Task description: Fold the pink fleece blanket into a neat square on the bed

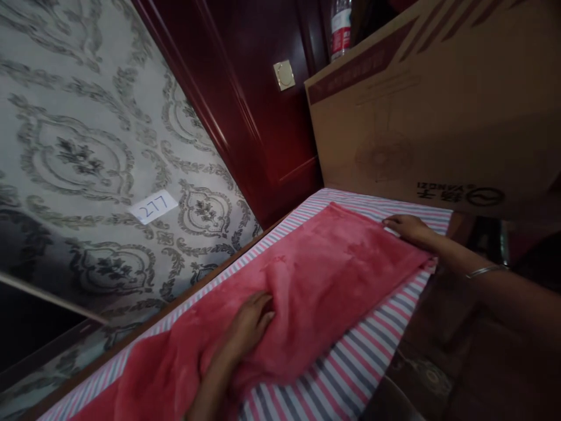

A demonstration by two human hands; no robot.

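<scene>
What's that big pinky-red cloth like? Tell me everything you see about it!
The cloth is pinky-red and looks soft and fuzzy, with lighter and darker patches. It lies on a striped sheet, fairly flat at its far end, where the edge looks hemmed, but wrinkled near the left hand, which rests on it. The right hand touches the far-end edge. The near part runs out of the picture.

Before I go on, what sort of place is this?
Probably a room in a home: patterned grey-and-cream wallpaper, glossy dark-red panelling, and a soft pinkish-red cloth spread over a pink, grey and white striped cover.
</scene>
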